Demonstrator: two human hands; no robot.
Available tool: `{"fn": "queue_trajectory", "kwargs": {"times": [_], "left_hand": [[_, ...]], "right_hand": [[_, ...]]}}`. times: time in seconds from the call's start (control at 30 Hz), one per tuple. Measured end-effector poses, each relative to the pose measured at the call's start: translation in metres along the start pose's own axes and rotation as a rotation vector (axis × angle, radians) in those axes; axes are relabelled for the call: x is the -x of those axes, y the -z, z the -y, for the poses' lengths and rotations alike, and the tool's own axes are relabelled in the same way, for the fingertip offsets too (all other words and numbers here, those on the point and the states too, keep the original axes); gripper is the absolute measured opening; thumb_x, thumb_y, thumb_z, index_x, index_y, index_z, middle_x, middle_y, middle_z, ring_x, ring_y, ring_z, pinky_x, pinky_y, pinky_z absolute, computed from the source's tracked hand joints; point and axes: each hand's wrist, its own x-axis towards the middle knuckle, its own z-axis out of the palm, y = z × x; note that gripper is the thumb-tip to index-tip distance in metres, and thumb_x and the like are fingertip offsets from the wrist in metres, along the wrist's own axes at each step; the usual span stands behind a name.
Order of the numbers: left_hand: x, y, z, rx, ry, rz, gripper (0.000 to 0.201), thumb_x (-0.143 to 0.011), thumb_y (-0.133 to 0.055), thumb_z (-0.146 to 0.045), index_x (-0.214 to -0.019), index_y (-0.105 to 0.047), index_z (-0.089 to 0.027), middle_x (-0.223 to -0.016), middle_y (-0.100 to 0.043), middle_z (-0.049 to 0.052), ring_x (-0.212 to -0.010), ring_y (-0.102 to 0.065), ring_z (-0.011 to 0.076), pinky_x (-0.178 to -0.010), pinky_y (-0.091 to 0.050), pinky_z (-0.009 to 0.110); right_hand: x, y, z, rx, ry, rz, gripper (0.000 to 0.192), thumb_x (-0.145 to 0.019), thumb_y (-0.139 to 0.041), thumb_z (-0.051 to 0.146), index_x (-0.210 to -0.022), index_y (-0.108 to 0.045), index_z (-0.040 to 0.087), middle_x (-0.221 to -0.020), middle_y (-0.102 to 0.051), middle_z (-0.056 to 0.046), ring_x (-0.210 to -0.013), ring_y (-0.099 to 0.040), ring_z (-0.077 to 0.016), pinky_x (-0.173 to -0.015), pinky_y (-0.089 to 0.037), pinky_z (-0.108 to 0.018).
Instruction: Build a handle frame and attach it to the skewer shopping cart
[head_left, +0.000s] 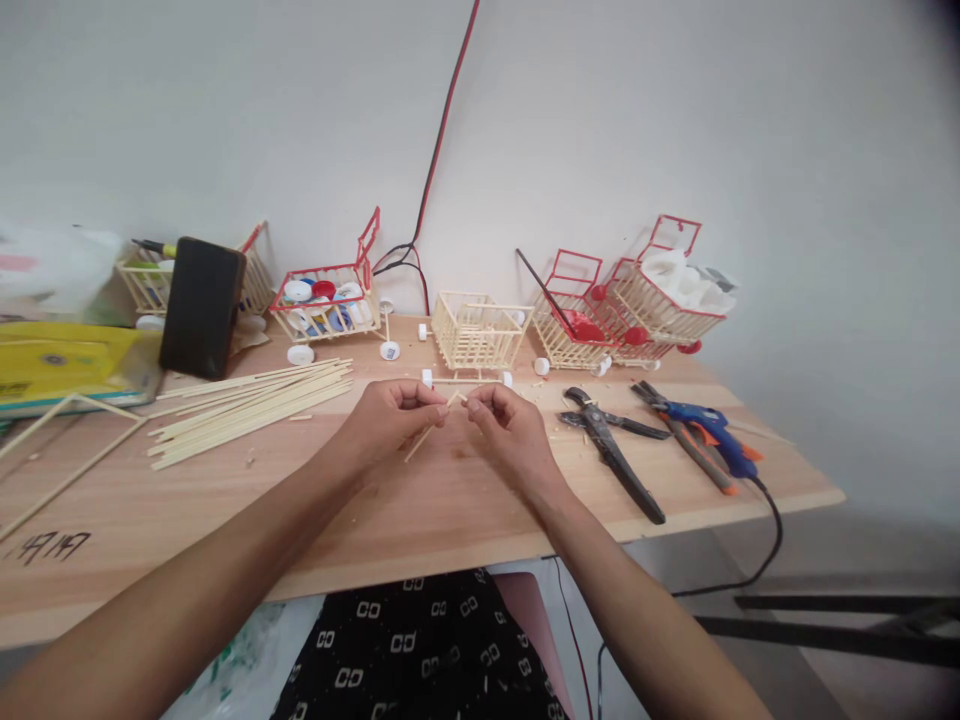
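Observation:
Just in front of a small unpainted stick cart (480, 335) with white wheels, both my hands meet over the wooden table (450, 520). My left hand (397, 418) pinches a thin wooden stick (418, 446), whose lower end points down toward the tabletop. Fingertips of my right hand (511, 428) are pressed together at the other side, where a short piece of stick slants from the top to form a corner. Fingers partly cover the joint, so I cannot tell whether the pieces are fixed together.
Loose wooden sticks (255, 410) lie at left, near a stick frame (82, 460) and an upright phone (201, 308). Red-trimmed carts (330, 305) line the wall. Cutters (611, 445), pliers (694, 450) and a blue glue gun (709, 430) with a cord lie right.

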Motion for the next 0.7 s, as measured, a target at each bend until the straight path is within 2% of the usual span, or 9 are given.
{"fn": "queue_trajectory", "kwargs": {"times": [0.27, 0.43, 0.7], "left_hand": [[-0.0003, 0.0003, 0.0000, 0.026, 0.022, 0.001, 0.020, -0.067, -0.073, -0.031, -0.076, -0.066, -0.015, -0.061, -0.064, -0.001, -0.041, -0.038, 0.0040, -0.039, -0.024, 0.019], [-0.0006, 0.0013, -0.0004, 0.055, 0.044, 0.012, 0.022, -0.067, -0.074, -0.033, -0.076, -0.065, -0.015, -0.061, -0.063, -0.001, -0.039, -0.036, 0.0035, -0.039, -0.024, 0.019], [0.0011, -0.0024, 0.0018, 0.051, 0.051, 0.014, 0.024, -0.066, -0.075, -0.033, -0.077, -0.066, -0.014, -0.061, -0.063, -0.001, -0.041, -0.038, 0.0041, -0.040, -0.026, 0.018]], "right_hand": [[-0.0011, 0.0003, 0.0014, -0.012, -0.008, 0.002, 0.016, -0.085, -0.057, 0.034, -0.079, -0.061, 0.020, -0.071, -0.061, 0.000, -0.063, -0.053, -0.0136, -0.061, -0.042, -0.025], [-0.0009, -0.0005, 0.0021, -0.044, -0.020, 0.021, 0.018, -0.083, -0.059, 0.037, -0.086, -0.064, 0.019, -0.081, -0.067, -0.002, -0.068, -0.057, -0.0143, -0.064, -0.044, -0.026], [-0.0003, -0.0007, 0.0016, -0.003, 0.023, 0.025, 0.017, -0.085, -0.057, 0.034, -0.081, -0.063, 0.018, -0.074, -0.062, 0.000, -0.065, -0.053, -0.0127, -0.062, -0.042, -0.024]]}}
